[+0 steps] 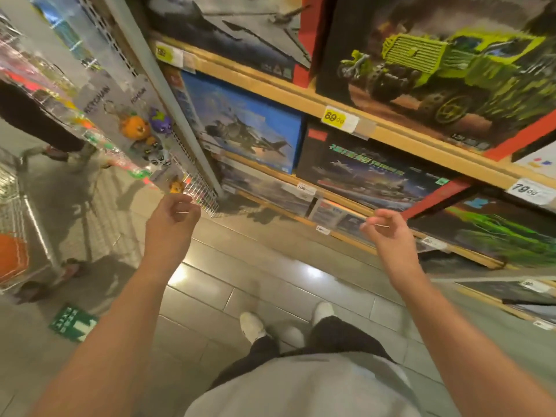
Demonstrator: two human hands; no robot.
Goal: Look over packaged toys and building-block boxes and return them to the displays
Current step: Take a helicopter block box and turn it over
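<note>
Basically: both hands raised in front of the shelving, neither holding anything. Left hand (173,219) has fingers loosely curled inward, empty, hanging just in front of the low end of the peg rack (192,173). Right hand (388,233) has fingers relaxed and half-bent, index slightly extended, also empty, just short of the lower shelf edge (340,233), no contact visible.

Task items all sit on the displays:
- Top visible shelf: green truck box (436,73) upright, with a dark aircraft box (234,31) to its left.
- Shelf below: blue jet box (246,124), and touching its right side a dark box (370,170) with lit-up artwork.
- Further right, lower down: a box with green artwork (499,230), partly cut off.
- Lower rows hold more boxes; too blurred to count.

Legible price tags: two, a yellow 89 tag (334,117) and a white 79 tag (525,189); others too small to read.

Peg rack holds carded keychain figures: orange figure (134,124), purple figure (161,118), more below, blurred.

Left edge: wire shopping cart (24,212) holding something orange. Green exit sticker (72,322) on the tiled floor.
</note>
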